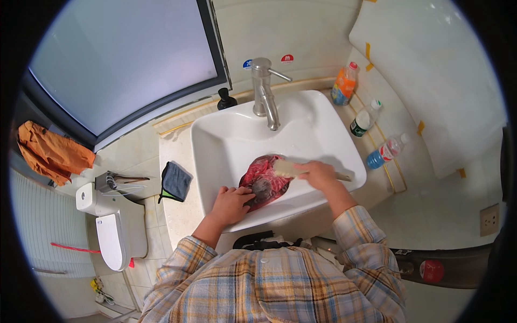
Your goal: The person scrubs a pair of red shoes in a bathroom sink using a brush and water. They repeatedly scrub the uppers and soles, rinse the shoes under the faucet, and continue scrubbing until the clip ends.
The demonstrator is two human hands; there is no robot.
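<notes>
A wet red patterned item (273,185) with a dark edge and a rounded grey patch lies in the white washbasin (323,116); I cannot make out its kind. Across its left side rests my left hand (231,204), fingers stretched out and lying on it. My right hand (318,175) is closed round a scrub brush (288,169), whose pale bristled head touches the item's upper right part. The end of the brush's handle sticks out to the right of that hand. Above the basin stands a metal tap (264,91) with its lever turned to the right.
A black bottle (226,99) stands behind the basin, and a grey cloth (175,181) lies left of it. Along the right ledge are an orange-labelled bottle (344,83), a green-capped bottle (365,118) and a blue-filled bottle (386,152). A toilet (113,239) is at far left.
</notes>
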